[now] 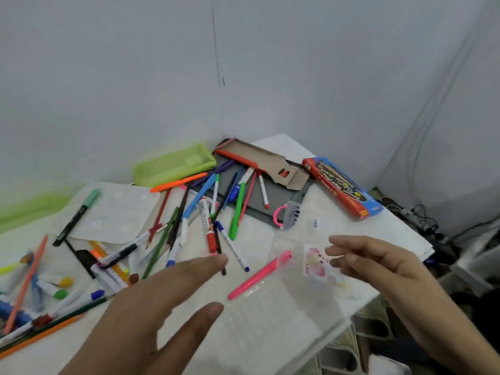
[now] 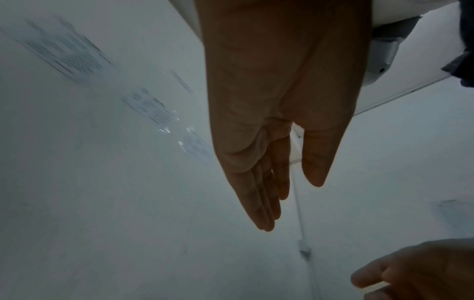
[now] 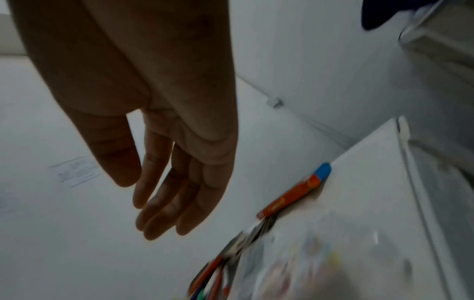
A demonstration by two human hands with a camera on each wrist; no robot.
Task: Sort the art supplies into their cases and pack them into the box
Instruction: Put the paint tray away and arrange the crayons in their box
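Both hands are held above the white table (image 1: 332, 209), fingers straight, nothing grasped. Between left hand (image 1: 151, 307) and right hand (image 1: 384, 266) a pink pen (image 1: 258, 276) lies, long axis diagonal, cap toward the right hand; the table edge lies under the right wrist.

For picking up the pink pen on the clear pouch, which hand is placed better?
Probably the left hand: open, its fingers reach nearly to the pink pen. The right hand hovers farther right, over the clear pouch.
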